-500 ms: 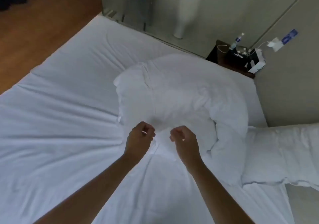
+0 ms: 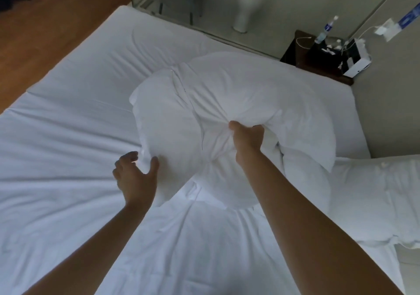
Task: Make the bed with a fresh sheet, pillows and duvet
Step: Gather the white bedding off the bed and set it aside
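Pillow (image 2: 227,103): white, bunched, sat on the white sheet (image 2: 68,135) near the middle of the bed, toward its head end and closer to the right side. A seam or zip line ran down its left half.

Your right hand (image 2: 246,139) gripped a gathered fold of the pillow's fabric at its near edge, fingers curled into the cloth, thumb on top. Creases fanned out from that grip.

Your left hand (image 2: 134,176) was spread at the pillow's lower left corner, fingers and thumb parted and only lightly bent, a tuft of fabric showing between thumb and fingers. You held nothing firmly closed there; contact was light.

A second white pillow or duvet bundle (image 2: 375,199) lay at the right edge of the bed, just beside the first.

Beyond: dark nightstand (image 2: 295,51) in the corner with a water bottle (image 2: 326,30), cables and a white box (image 2: 356,66). Wood floor (image 2: 45,22) to the left.
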The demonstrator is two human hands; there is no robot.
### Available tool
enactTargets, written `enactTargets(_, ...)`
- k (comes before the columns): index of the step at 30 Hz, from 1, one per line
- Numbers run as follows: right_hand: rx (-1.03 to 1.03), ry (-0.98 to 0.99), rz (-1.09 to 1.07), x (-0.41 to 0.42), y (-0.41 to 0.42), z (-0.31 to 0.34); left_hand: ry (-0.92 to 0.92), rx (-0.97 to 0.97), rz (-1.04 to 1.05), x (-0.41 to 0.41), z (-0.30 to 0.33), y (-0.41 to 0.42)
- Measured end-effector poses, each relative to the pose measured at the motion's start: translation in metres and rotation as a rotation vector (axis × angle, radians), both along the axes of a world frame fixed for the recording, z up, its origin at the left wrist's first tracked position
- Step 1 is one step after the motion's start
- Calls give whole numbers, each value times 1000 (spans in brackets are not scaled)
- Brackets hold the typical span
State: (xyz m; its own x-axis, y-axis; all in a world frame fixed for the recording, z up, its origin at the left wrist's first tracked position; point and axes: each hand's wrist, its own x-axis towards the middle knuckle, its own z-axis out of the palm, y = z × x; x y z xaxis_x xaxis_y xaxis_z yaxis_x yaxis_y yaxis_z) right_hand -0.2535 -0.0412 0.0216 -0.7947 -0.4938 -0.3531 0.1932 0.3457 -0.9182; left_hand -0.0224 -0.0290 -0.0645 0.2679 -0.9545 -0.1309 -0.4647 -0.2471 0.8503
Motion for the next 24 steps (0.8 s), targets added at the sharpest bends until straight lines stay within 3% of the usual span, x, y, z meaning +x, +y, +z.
enactTargets(1,-25,5,2,-9,5,2,60,131,30,1,-2,-7)
enactTargets(3,-53,31,0,-30,16,7,383,416,6,-9,5,-21)
enactTargets(4,-62,39,-5,-41,22,9,525,488,-40,-21,11,-25)
enactTargets(6,-75,45,-25,-62,34,15,640,448,-169,-51,26,-23)
enactTargets(9,-52,11,-66,-99,53,20,574,250,-308,-102,44,-3)
enactTargets(12,-24,-11,-150,-143,78,27,567,182,-385,-147,55,26)
enactTargets(20,41,-53,-351,-262,183,31,539,179,-701,-266,56,101)
enactTargets(24,117,-80,-393,-305,245,16,424,137,-806,-323,47,137)
